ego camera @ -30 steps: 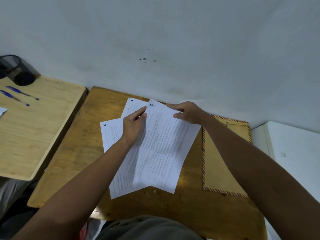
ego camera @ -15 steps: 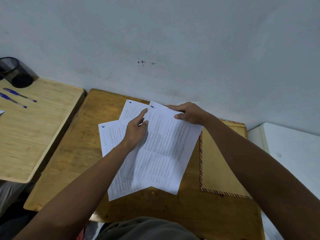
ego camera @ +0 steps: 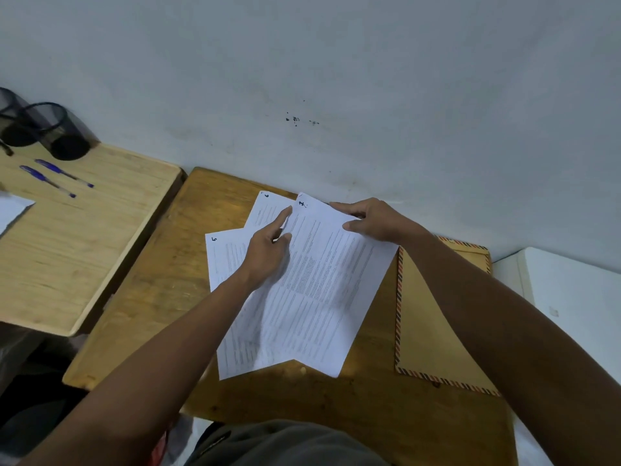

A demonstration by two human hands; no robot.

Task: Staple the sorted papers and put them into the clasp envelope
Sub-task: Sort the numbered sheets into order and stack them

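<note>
From the head camera, looking down, a brown wooden tabletop [ego camera: 161, 284] stands against a pale wall [ego camera: 336, 79]. On it lie several printed papers [ego camera: 322, 290], fanned out and overlapping, each with a handwritten number in its top corner. The topmost sheet is tilted, its top corner close to the wall; two more sheets stick out from under it to the left.

The left hand [ego camera: 267, 255] rests on the fanned papers, its forefinger stretched toward the numbered corner of the top sheet and its thumb pressing at that sheet's left edge. Its grip is loose, fingers apart and lying flat on the paper rather than clamped on it. The right hand [ego camera: 373, 220] holds the top sheet's upper right edge; its grip is pinched together on the paper, thumb on top and the fingers along the far edge.

The brown envelope [ego camera: 426, 317], edged with red and dark stripes, lies flat on the tabletop just to the right of the papers, partly under the right forearm; the top sheet's right corner overlaps its left border.

To the left stands a second, lighter tabletop [ego camera: 84, 250]. On it lie two blue pens [ego camera: 55, 178] side by side, a dark mesh pen cup [ego camera: 58, 131] near the wall, and a corner of white paper [ego camera: 13, 210] at the picture's left edge.
</note>
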